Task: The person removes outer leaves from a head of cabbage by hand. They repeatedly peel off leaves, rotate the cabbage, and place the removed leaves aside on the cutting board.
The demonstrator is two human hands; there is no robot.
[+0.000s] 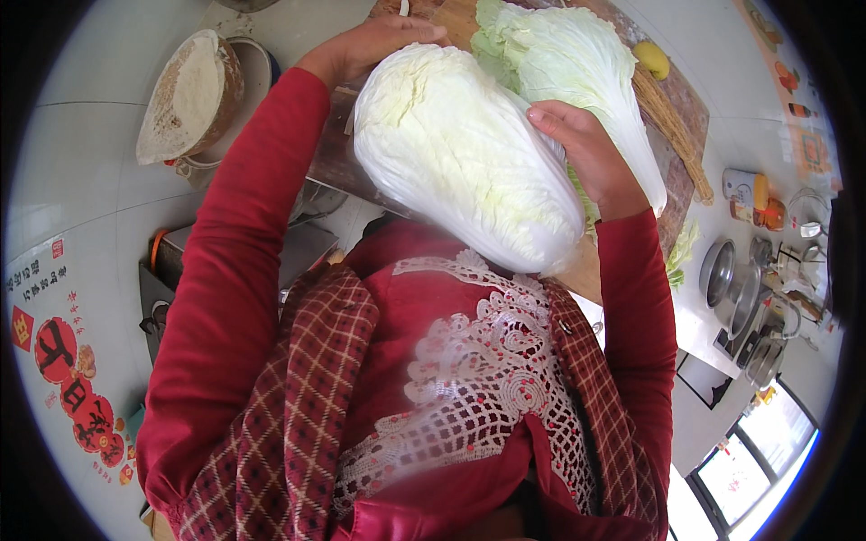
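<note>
A large napa cabbage [460, 155] is tilted in front of my chest, its pale leafy end away from me and its white base towards me. My left hand [382, 44] is at its far left end, the fingers reaching along the edge and partly hidden behind the leaves. On the right side, my right hand [585, 145] grips the cabbage, with the thumb on the near face and the other fingers mostly out of sight. Just beyond that hand, a second napa cabbage [575, 67] lies on a wooden board [687, 115].
A yellow fruit [651, 61] and a bundle of straw-like stalks [670, 135] lie on the board's right. Leaf scraps [683, 250] are at its edge. To the left is a flour-dusted bowl [193, 101]. Metal bowls [718, 274] and jars [747, 193] stand far right.
</note>
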